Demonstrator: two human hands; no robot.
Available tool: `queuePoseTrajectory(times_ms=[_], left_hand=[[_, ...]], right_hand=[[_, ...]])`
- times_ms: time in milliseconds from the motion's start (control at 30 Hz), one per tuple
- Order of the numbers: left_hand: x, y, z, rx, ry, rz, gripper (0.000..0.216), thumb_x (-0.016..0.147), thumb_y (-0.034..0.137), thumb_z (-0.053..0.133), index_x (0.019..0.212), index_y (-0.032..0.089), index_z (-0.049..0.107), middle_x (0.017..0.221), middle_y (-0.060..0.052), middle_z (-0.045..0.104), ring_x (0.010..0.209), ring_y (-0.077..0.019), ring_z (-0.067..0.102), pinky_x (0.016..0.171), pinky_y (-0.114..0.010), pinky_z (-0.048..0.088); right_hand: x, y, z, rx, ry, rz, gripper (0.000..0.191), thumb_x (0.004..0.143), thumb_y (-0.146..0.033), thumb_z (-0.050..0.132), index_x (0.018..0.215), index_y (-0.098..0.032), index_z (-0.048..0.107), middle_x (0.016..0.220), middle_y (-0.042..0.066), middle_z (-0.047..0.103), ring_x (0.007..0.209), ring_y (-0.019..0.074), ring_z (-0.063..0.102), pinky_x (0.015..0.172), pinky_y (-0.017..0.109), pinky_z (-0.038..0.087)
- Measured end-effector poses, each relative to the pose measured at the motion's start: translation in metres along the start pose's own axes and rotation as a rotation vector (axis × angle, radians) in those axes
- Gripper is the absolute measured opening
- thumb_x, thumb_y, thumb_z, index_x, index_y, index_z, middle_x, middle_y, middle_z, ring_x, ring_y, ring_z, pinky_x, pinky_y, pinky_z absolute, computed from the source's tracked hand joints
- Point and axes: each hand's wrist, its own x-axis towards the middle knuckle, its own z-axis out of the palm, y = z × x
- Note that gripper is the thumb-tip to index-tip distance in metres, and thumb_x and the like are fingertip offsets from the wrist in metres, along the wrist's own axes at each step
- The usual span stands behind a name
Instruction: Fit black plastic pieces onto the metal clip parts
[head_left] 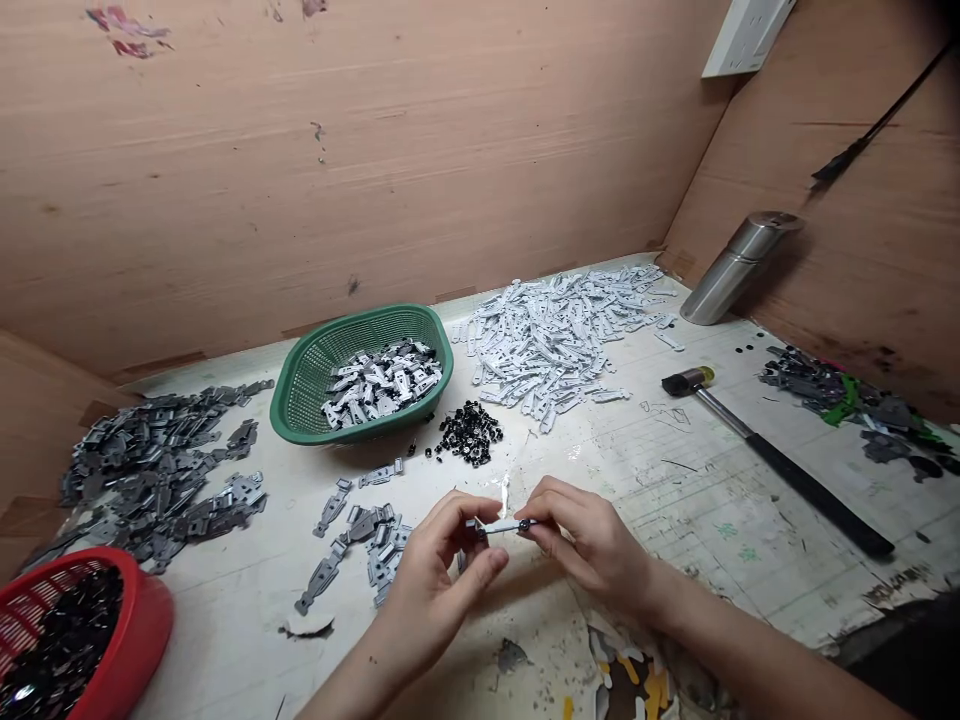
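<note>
Between my hands is a small white plastic part (501, 526) with dark pieces at its ends, held above the table. My left hand (450, 560) curls round its left end, thumb below. At the other end, the thumb and fingertips of my right hand (581, 535) pinch the dark tip. Just left of my left hand lie several loose grey parts (322, 577). Beyond my hands sits a small heap of black round pieces (470, 433). Farther back are a large pile of white parts (540, 340) and a green basket (281, 410) holding white-and-black pieces.
At the left lies a pile of grey parts (165, 460), with a red basket (146, 620) of shiny black pieces in front. A hammer (780, 465), a steel flask (739, 270) and a heap of dark and green scraps (847, 400) are on the right. Wooden panels surround the table.
</note>
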Motion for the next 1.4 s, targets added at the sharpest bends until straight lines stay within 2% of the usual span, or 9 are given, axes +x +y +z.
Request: queuePoseTrajectory(times_ms=[133, 267, 467, 600, 733, 900, 1100, 1267, 1400], left_hand=[[0.003, -0.006, -0.002, 0.248, 0.030, 0.111, 0.014, 0.083, 0.029, 0.052, 0.085, 0.018, 0.060, 0.077, -0.003, 0.059, 0.068, -0.0139, 0.053, 0.063, -0.025, 0.041], [0.007, -0.008, -0.011, 0.325, 0.011, 0.029, 0.019, 0.081, 0.034, 0.053, 0.090, 0.019, 0.059, 0.081, -0.003, 0.061, 0.068, -0.0148, 0.055, 0.062, -0.026, 0.044], [0.014, -0.015, -0.039, 0.817, 0.321, 0.018, 0.037, 0.081, 0.038, 0.050, 0.112, 0.017, 0.051, 0.105, -0.009, 0.055, 0.097, -0.0258, 0.052, 0.079, -0.039, 0.045], [0.021, -0.032, -0.047, 1.118, 0.458, 0.035, 0.035, 0.082, 0.026, 0.046, 0.114, 0.013, 0.052, 0.109, -0.013, 0.053, 0.101, -0.0288, 0.047, 0.082, -0.041, 0.043], [0.029, -0.042, -0.059, 1.259, 0.542, -0.015, 0.035, 0.084, 0.020, 0.041, 0.117, 0.011, 0.051, 0.115, -0.014, 0.054, 0.106, -0.0308, 0.044, 0.084, -0.044, 0.041], [0.019, -0.025, -0.054, 1.193, 0.482, -0.015, 0.032, 0.086, 0.026, 0.040, 0.113, 0.014, 0.054, 0.109, -0.012, 0.056, 0.103, -0.0282, 0.047, 0.082, -0.039, 0.041], [-0.009, 0.002, 0.001, 1.051, -0.049, -0.258, 0.032, 0.072, 0.041, 0.059, 0.092, 0.016, 0.055, 0.085, -0.006, 0.060, 0.069, -0.0232, 0.059, 0.053, -0.030, 0.042], [-0.003, -0.016, 0.019, 1.183, -0.153, 0.003, 0.025, 0.075, 0.003, 0.039, 0.088, 0.018, 0.054, 0.091, -0.006, 0.058, 0.072, -0.0198, 0.056, 0.052, -0.027, 0.039], [0.005, -0.025, 0.014, 1.114, -0.103, 0.229, 0.031, 0.070, -0.003, 0.040, 0.085, 0.020, 0.053, 0.101, -0.004, 0.055, 0.085, -0.0198, 0.052, 0.063, -0.028, 0.043]], right_hand=[[-0.006, 0.001, -0.001, 0.039, -0.025, 0.061, 0.014, 0.086, -0.013, 0.044, 0.090, -0.017, 0.057, 0.074, 0.005, 0.054, 0.068, 0.0156, 0.051, 0.058, 0.027, 0.041], [0.002, 0.000, -0.004, 0.013, -0.055, 0.057, 0.011, 0.086, -0.013, 0.046, 0.085, -0.016, 0.057, 0.072, 0.004, 0.054, 0.064, 0.0136, 0.050, 0.055, 0.025, 0.040], [0.112, -0.013, -0.019, -0.324, 0.139, -0.274, 0.012, 0.087, -0.016, 0.048, 0.081, -0.013, 0.058, 0.074, 0.004, 0.055, 0.065, 0.0124, 0.049, 0.057, 0.025, 0.041], [0.166, -0.015, -0.006, -0.642, -0.022, -0.266, 0.008, 0.082, -0.016, 0.054, 0.085, -0.011, 0.060, 0.087, 0.007, 0.056, 0.067, 0.0132, 0.049, 0.057, 0.025, 0.036], [0.134, -0.006, 0.014, -0.623, -0.280, -0.161, 0.008, 0.082, -0.015, 0.053, 0.083, -0.016, 0.061, 0.085, 0.003, 0.056, 0.067, 0.0115, 0.050, 0.058, 0.022, 0.036], [0.078, 0.025, -0.007, -0.713, -0.304, 0.095, 0.017, 0.078, -0.005, 0.050, 0.076, -0.017, 0.061, 0.080, 0.005, 0.058, 0.069, 0.0151, 0.054, 0.055, 0.023, 0.037], [0.064, 0.049, -0.049, -0.748, -0.190, 0.260, 0.014, 0.082, -0.012, 0.047, 0.084, -0.017, 0.060, 0.086, 0.006, 0.059, 0.066, 0.0159, 0.056, 0.057, 0.027, 0.041], [0.055, 0.042, -0.030, -0.693, -0.264, 0.227, 0.015, 0.083, -0.012, 0.047, 0.088, -0.018, 0.060, 0.089, 0.004, 0.060, 0.076, 0.0153, 0.058, 0.063, 0.025, 0.045], [0.062, 0.046, -0.009, -0.688, -0.285, 0.188, 0.017, 0.082, -0.009, 0.046, 0.088, -0.019, 0.058, 0.087, 0.005, 0.059, 0.079, 0.0179, 0.057, 0.066, 0.028, 0.046]])
